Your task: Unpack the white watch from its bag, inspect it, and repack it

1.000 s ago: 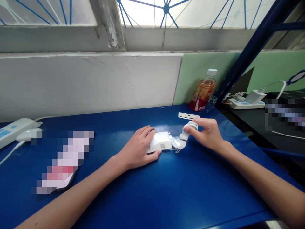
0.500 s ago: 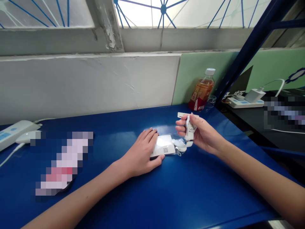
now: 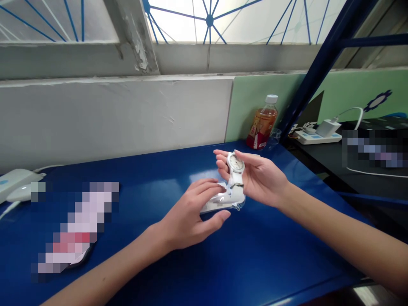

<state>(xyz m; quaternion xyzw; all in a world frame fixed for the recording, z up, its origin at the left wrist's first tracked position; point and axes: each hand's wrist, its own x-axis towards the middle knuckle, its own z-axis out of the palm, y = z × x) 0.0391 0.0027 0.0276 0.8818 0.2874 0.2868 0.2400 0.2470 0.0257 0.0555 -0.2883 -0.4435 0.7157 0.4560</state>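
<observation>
A white wristwatch (image 3: pixel 236 163) rests in my right hand (image 3: pixel 263 174), its dial turned up and its strap hanging down past the palm. The thumb and fingers of that hand hold the watch case. Below it, the strap reaches a card in a clear plastic sleeve (image 3: pixel 212 207) lying on the blue tabletop (image 3: pixel 248 255). My left hand (image 3: pixel 191 214) hovers over the sleeve with fingers apart, thumb to the near side. It covers part of the sleeve, and I cannot tell whether its fingertips touch it.
A drink bottle (image 3: pixel 263 123) with a white cap stands at the back right beside a small clear cup (image 3: pixel 274 137). A blurred-out phone-like object (image 3: pixel 79 250) lies at left, near a white power strip (image 3: pixel 19 182). A blue metal post (image 3: pixel 314 80) rises at right.
My right hand has moved left and turned so the watch face shows. My left hand has lifted off the sleeve, its fingers spreading toward the strap. The view has shifted slightly.
</observation>
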